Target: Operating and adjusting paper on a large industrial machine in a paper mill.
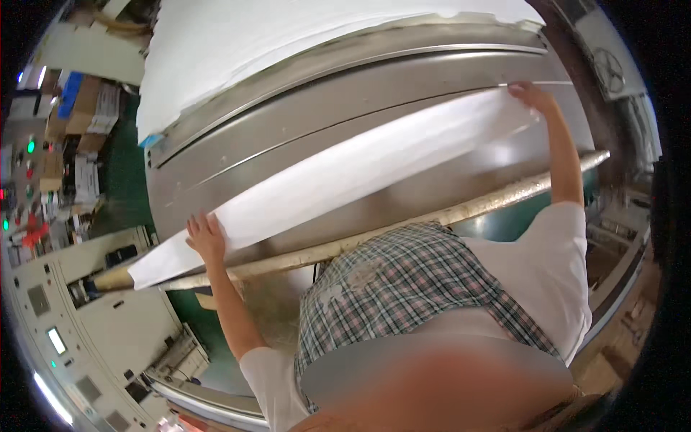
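Observation:
A long white roll of sheet material [345,173] lies slantwise across a grey metal table [302,122]. At its left end a tan core [115,277] sticks out. My left hand [206,236] rests on the roll towards that end, its fingers stretched out and slightly apart. Far to the right, my right hand [531,97] lies over the other end, with the fingers extended along the far edge. The palms and the undersides of both hands are hidden. Neither hand is visibly closed around the roll.
A long, shiny, yellowish bar [475,210] runs along the table's near side, close to my checked apron [403,281]. Beyond the table spreads white sheet material [237,36]. Control cabinets [122,324] stand at the left, cartons [85,108] farther back, and a handwheel [608,68] at the far right.

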`<control>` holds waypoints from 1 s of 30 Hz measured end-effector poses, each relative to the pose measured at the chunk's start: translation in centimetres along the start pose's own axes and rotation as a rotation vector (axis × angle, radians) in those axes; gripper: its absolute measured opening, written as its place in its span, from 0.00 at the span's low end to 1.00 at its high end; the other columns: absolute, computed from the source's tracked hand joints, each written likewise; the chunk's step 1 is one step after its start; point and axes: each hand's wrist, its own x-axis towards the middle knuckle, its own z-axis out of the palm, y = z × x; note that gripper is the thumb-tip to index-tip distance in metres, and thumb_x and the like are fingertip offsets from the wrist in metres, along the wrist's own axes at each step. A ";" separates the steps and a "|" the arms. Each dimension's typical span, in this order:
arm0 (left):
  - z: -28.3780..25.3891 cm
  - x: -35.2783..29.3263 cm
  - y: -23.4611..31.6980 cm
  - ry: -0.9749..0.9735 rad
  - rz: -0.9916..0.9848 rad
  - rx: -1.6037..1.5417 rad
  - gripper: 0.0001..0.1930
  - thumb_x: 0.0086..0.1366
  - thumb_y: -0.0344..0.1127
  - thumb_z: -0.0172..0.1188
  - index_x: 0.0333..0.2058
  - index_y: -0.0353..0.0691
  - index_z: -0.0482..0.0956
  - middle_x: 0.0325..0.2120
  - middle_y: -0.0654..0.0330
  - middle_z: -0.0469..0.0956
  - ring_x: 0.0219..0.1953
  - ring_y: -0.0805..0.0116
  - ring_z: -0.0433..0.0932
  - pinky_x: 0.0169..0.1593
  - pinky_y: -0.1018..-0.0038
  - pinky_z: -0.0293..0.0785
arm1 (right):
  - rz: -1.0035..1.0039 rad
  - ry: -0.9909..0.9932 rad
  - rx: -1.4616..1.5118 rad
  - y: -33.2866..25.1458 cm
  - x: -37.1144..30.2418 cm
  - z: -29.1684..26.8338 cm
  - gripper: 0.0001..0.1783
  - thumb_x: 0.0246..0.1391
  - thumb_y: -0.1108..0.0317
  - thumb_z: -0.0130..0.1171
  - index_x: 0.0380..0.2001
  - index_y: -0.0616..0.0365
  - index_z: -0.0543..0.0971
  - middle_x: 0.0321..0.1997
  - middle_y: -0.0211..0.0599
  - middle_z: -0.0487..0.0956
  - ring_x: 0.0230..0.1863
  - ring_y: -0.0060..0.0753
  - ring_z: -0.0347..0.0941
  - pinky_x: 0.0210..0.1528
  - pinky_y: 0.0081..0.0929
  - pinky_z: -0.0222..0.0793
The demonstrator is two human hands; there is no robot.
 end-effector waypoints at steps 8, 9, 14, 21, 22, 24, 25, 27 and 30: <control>-0.4 -6.0 -0.2 0.214 0.105 -0.331 0.21 0.57 0.38 0.47 0.49 0.40 0.67 0.52 0.46 0.61 0.56 0.51 0.57 0.58 0.58 0.47 | -0.167 -0.840 0.266 -10.6 2.5 9.9 0.30 0.36 0.61 0.63 0.47 0.54 0.69 0.42 0.31 0.72 0.28 0.23 0.67 0.23 0.22 0.67; -1.1 -6.6 0.1 0.161 0.100 -0.404 0.22 0.63 0.43 0.36 0.52 0.41 0.65 0.55 0.49 0.58 0.58 0.53 0.54 0.60 0.59 0.43 | -0.317 -0.904 0.484 -12.3 1.7 11.2 0.29 0.35 0.60 0.63 0.44 0.56 0.70 0.39 0.31 0.73 0.26 0.23 0.67 0.22 0.23 0.67; -2.8 -6.9 1.6 0.314 0.023 -0.476 0.15 0.53 0.30 0.53 0.42 0.41 0.74 0.47 0.52 0.68 0.50 0.54 0.65 0.53 0.66 0.60 | -0.382 -1.116 0.274 -27.6 -2.4 17.0 0.22 0.40 0.57 0.61 0.36 0.59 0.69 0.30 0.30 0.69 0.29 0.21 0.66 0.21 0.20 0.64; -3.1 -7.6 1.1 0.315 0.061 -0.579 0.14 0.52 0.40 0.56 0.36 0.39 0.76 0.42 0.52 0.72 0.49 0.55 0.67 0.53 0.63 0.60 | -0.334 -1.112 0.226 -42.9 -7.2 25.2 0.25 0.44 0.58 0.57 0.43 0.62 0.67 0.33 0.35 0.72 0.25 0.25 0.70 0.22 0.22 0.71; -3.7 -7.5 1.3 0.273 0.072 -0.593 0.15 0.52 0.41 0.56 0.36 0.39 0.75 0.43 0.52 0.71 0.49 0.55 0.66 0.54 0.63 0.60 | -0.325 -1.099 0.228 -44.5 -7.4 26.4 0.25 0.45 0.58 0.57 0.44 0.62 0.67 0.33 0.35 0.72 0.24 0.25 0.70 0.22 0.21 0.70; -4.4 -7.7 0.5 0.249 0.126 -0.603 0.15 0.52 0.41 0.56 0.37 0.39 0.75 0.43 0.52 0.71 0.49 0.55 0.66 0.54 0.62 0.60 | -0.344 -1.080 0.340 -48.2 -8.7 30.0 0.25 0.45 0.56 0.57 0.43 0.62 0.67 0.33 0.35 0.72 0.25 0.24 0.70 0.22 0.20 0.69; -3.9 -7.5 -0.3 0.244 0.169 -0.601 0.16 0.51 0.41 0.56 0.37 0.39 0.75 0.44 0.52 0.70 0.50 0.55 0.66 0.54 0.62 0.60 | -0.363 -1.029 0.377 -50.5 -9.4 31.9 0.25 0.46 0.56 0.57 0.43 0.61 0.67 0.32 0.35 0.72 0.25 0.23 0.70 0.22 0.19 0.69; -3.1 -7.3 -1.2 0.199 0.227 -0.629 0.16 0.51 0.41 0.56 0.38 0.40 0.74 0.44 0.52 0.70 0.50 0.55 0.66 0.54 0.61 0.59 | -0.351 -0.966 0.409 -53.3 -10.2 35.1 0.26 0.46 0.55 0.57 0.44 0.60 0.68 0.32 0.34 0.72 0.25 0.23 0.70 0.22 0.19 0.68; -3.9 -6.6 -2.2 0.129 0.382 -0.797 0.14 0.51 0.39 0.56 0.35 0.39 0.74 0.41 0.53 0.71 0.48 0.56 0.68 0.54 0.62 0.60 | -0.466 -0.889 0.563 -55.6 -8.9 38.0 0.21 0.47 0.56 0.56 0.39 0.59 0.71 0.28 0.31 0.74 0.23 0.20 0.70 0.22 0.19 0.67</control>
